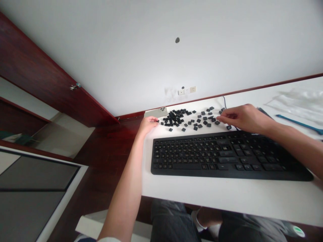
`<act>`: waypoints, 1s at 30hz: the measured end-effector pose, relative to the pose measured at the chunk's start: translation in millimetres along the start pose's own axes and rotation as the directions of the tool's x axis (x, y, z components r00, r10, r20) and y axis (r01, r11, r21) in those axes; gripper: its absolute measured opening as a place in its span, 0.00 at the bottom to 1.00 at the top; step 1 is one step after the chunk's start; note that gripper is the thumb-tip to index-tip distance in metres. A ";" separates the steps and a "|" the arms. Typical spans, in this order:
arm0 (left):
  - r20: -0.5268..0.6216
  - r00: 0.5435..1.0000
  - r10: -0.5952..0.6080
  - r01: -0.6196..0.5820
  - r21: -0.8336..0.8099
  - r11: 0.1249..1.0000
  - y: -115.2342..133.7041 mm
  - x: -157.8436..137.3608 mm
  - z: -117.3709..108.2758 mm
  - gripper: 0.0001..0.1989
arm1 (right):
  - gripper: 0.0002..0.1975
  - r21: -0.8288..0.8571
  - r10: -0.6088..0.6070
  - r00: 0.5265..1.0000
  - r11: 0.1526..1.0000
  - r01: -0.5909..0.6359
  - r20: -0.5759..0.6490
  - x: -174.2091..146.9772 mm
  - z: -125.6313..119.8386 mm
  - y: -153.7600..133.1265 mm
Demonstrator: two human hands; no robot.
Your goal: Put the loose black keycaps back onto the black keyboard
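A black keyboard [191, 158] lies on the white table, with many of its key positions bare of caps. Behind it, loose black keycaps are spread out, heaped thickly in a pile [175, 117] on the left and scattered more thinly to the right. At the pile's left edge, my left hand [148, 125] is closed, with a small dark keycap [157, 121] at its fingertips. My right hand [241, 117] is over the right end of the scattered keycaps, behind the keyboard. Its fingers are pinched together, and what lies between them is hidden.
A phone [156, 112] lies at the table's back left corner. On the right are a blue pry tool [299, 124] and crumpled clear plastic [300, 102]. A cable [224, 102] runs near the back edge. Wall sockets [187, 90] and a dark red door [50, 70] stand beyond.
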State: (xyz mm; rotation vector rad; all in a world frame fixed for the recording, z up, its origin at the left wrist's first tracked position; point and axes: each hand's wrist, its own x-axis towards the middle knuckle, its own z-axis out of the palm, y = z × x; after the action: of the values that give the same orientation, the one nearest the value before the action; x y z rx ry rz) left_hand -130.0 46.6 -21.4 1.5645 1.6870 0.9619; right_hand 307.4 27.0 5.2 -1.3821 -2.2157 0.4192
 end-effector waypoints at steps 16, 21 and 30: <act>0.051 0.996 0.078 -0.092 0.414 0.906 24.0 -14.9 -4.0 0.15 | 0.26 0.029 0.029 0.997 0.999 -0.031 0.074 -0.1 -2.4 -3.3; 0.069 0.995 0.070 -0.091 0.389 0.917 20.6 -13.2 -7.2 0.19 | 0.27 0.016 0.031 0.996 0.999 -0.032 0.083 0.1 -3.3 -5.4; -0.005 0.980 0.197 -0.161 0.557 0.815 23.7 -14.9 -7.0 0.11 | 0.29 -0.001 0.025 0.997 1.000 -0.025 0.073 -0.2 -5.2 -4.9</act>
State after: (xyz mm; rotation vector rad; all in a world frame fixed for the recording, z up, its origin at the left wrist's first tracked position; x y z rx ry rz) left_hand -122.0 31.7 2.0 2.1204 2.0092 0.6322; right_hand 306.7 24.6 11.9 -1.4171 -2.2583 0.4857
